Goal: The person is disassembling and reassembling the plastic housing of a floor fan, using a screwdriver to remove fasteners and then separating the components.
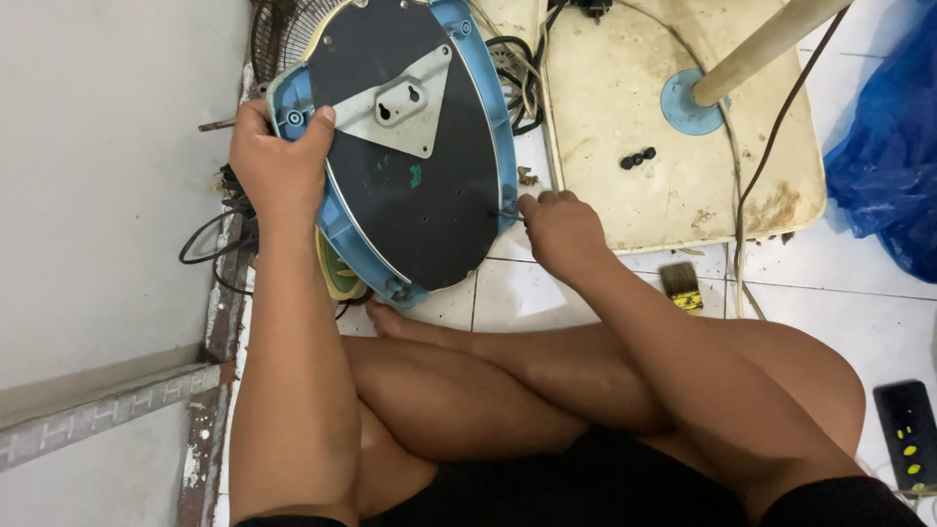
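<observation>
The person sits cross-legged on the tiled floor (859,322) with a round fan base (405,146) tipped up on its edge in front of the knees, its dark underside and a grey triangular metal plate (400,102) facing up. The left hand (278,161) is clamped over the blue rim on the upper left side, thumb on the face, holding it steady. The right hand (558,229) is closed in a narrow pinch around a thin tool (506,212), whose tip touches the rim on the base's right side. Just beside that hand lies a second, cream-coloured fan base (673,185) with a pole (761,44) rising from it and small black screws (637,157) resting on top. A paintbrush (681,286) lies near the right forearm, a remote (908,434) by the knee, and a blue plastic bag (893,156) farther right. Tangled cables (517,83) sit behind the rim.
</observation>
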